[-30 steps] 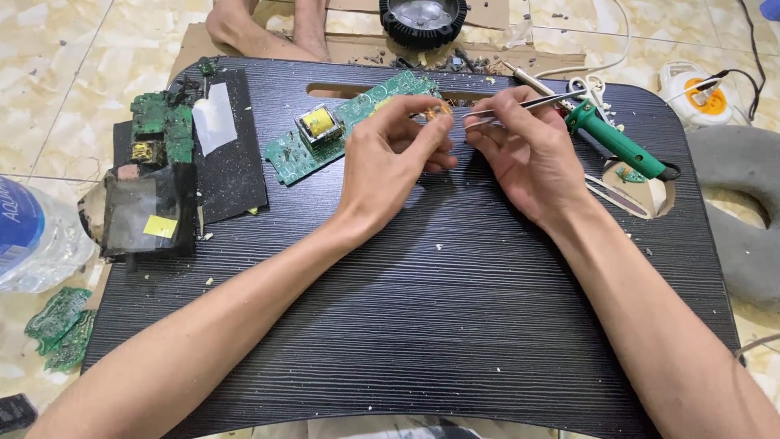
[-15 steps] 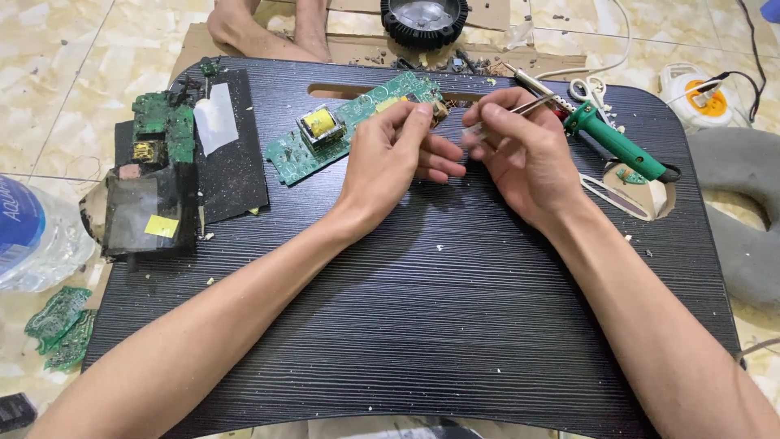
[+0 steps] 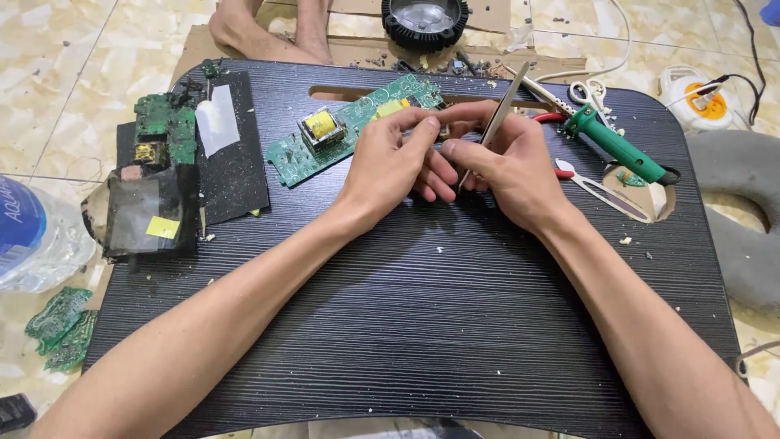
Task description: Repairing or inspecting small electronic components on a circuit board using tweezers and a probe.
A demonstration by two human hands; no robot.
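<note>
My right hand [image 3: 508, 167] grips metal tweezers [image 3: 497, 118], which stand nearly upright with the tips pointing down between my two hands. My left hand [image 3: 394, 167] is curled beside it and pinches something small at the fingertips; what it is stays hidden by the fingers. Both hands rest on a black lap desk [image 3: 422, 317], just in front of a long green circuit board [image 3: 325, 138] with a yellow-taped transformer on it.
A green-handled soldering iron [image 3: 617, 146] and scissors [image 3: 597, 191] lie at the right. Black pads, a small green board [image 3: 166, 130] and a dark taped part [image 3: 150, 215] lie at the left. A water bottle [image 3: 28, 236] and board scraps sit on the floor. Another person's feet [image 3: 276, 32] are beyond the desk.
The tweezers have swung from lying almost flat, pointing left, to standing nearly upright. Both hands have drawn closer together and slightly toward me.
</note>
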